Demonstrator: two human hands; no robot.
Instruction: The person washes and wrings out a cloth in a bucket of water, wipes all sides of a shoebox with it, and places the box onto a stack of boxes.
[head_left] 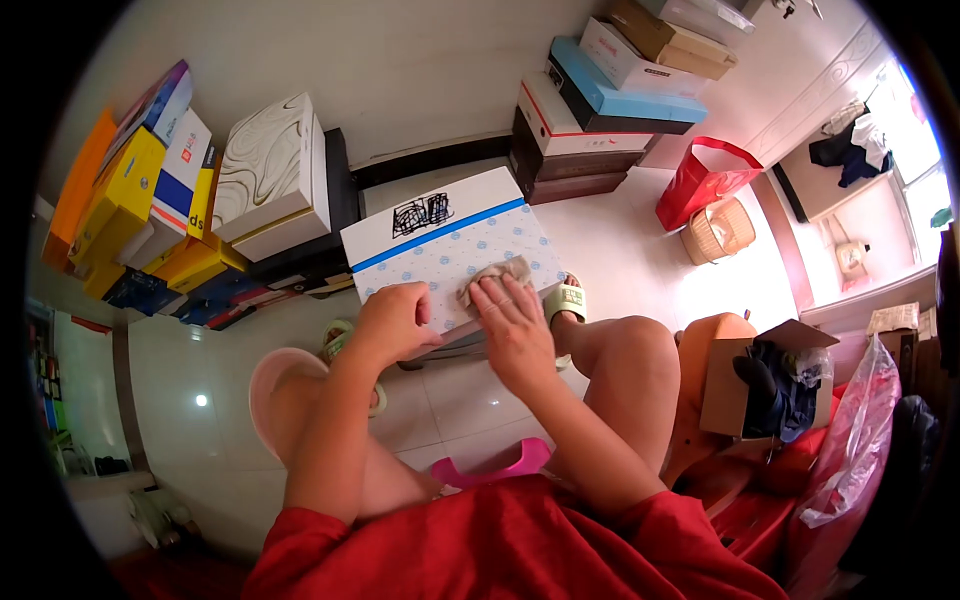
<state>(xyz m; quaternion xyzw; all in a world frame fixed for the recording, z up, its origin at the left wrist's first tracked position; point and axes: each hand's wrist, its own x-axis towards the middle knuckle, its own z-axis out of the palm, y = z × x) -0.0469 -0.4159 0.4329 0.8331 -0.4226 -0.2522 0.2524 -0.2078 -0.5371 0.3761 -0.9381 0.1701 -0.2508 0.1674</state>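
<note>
A white shoe box (pixel 455 240) with a blue stripe, a small blue pattern and a black-scribbled patch on its lid is in front of me, between my knees. My left hand (pixel 397 318) is closed at the near left edge of this box, its fingers curled and partly hidden. On the lid's right part lies a crumpled beige cloth (pixel 512 268). My right hand (pixel 512 320) holds that cloth against the lid, its fingers fairly flat over it.
Stacked boxes (pixel 590 140) stand at the back right, beside a red paper bag (pixel 705 180) and a wicker basket (pixel 720 232). More shoe boxes (pixel 270 165) pile up at left. A pink tub (pixel 268 400) is by my left leg; an open carton (pixel 730 385) is at right.
</note>
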